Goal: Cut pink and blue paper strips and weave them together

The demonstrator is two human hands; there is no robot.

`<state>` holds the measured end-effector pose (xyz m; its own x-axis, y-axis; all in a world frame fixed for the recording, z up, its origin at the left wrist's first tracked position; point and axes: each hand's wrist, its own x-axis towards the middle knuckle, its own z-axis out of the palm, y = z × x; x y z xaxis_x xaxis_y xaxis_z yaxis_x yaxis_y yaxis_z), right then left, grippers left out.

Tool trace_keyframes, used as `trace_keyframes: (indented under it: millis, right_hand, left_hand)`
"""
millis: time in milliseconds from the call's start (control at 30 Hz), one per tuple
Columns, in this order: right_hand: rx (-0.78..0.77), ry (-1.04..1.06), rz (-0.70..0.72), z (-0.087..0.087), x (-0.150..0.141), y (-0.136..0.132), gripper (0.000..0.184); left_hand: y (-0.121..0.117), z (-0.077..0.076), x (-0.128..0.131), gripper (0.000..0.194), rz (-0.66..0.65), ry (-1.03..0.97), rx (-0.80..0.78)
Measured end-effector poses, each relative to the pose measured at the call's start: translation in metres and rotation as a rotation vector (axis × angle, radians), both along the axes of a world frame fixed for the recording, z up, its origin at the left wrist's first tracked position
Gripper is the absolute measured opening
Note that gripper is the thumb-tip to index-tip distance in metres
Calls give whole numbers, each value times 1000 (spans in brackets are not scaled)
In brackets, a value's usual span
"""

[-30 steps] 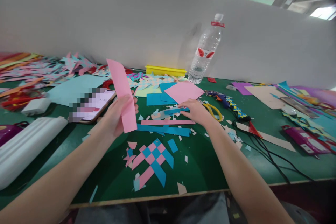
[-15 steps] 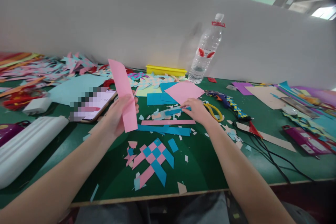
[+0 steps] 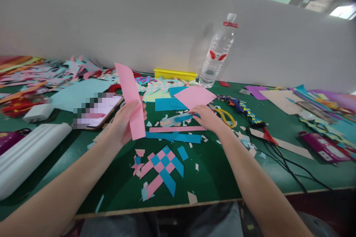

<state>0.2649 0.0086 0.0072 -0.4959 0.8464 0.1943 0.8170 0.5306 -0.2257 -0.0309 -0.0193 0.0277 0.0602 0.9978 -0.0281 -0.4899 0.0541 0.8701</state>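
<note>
My left hand (image 3: pixel 130 118) is closed around a wide pink paper strip (image 3: pixel 129 94), held up over the table with its top end curling. My right hand (image 3: pixel 204 116) is reaching down at the middle of the table, fingers bent together over a blue paper piece (image 3: pixel 182 117) among pale scraps. What its fingertips grip, if anything, is hidden. Beside that hand lie yellow-handled scissors (image 3: pixel 226 116), and behind it a pink sheet (image 3: pixel 194 97). A narrow pink strip (image 3: pixel 176 129) and blue strips (image 3: pixel 180 138) lie nearer me. In front is a woven pink-and-blue paper fish shape (image 3: pixel 165 162).
A phone (image 3: pixel 101 111) and a long white object (image 3: pixel 33 155) lie left. A clear bottle (image 3: pixel 218 53) leans near the grey partition (image 3: pixel 111 18), beside a yellow tray (image 3: pixel 175 74). Black cords (image 3: pixel 286 163) and a purple device (image 3: pixel 322 148) are at right. Paper strips crowd the back left.
My right hand has shifted very slightly, its fingers bending lower over the scraps. The left hand and its pink strip stay in place.
</note>
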Motion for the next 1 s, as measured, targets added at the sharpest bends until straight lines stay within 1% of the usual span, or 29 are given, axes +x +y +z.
trace_keyframes:
  millis: [100, 267, 433, 633, 867, 933, 1000]
  right_hand:
    - [-37, 34, 31, 1, 1, -2, 37]
    - [-71, 68, 15, 4, -1, -5, 43]
    - [-38, 70, 31, 5, -5, -6, 38]
    - [12, 66, 58, 1, -7, -2, 39]
    - [48, 26, 20, 2, -4, -2, 23]
    - [67, 52, 22, 3, -2, -1, 20]
    - [70, 140, 32, 5, 0, -1, 20]
  left_hand:
    - [1, 0, 0, 38, 7, 11, -6]
    - [0, 1, -1, 39, -22, -6, 6]
    - [-2, 2, 0, 40, -3, 10, -2]
    - [-2, 1, -2, 40, 7, 27, -7]
    - [1, -1, -4, 43, -1, 26, -4]
    - [1, -1, -4, 43, 3, 29, -12]
    - [0, 0, -4, 42, 4, 29, -15]
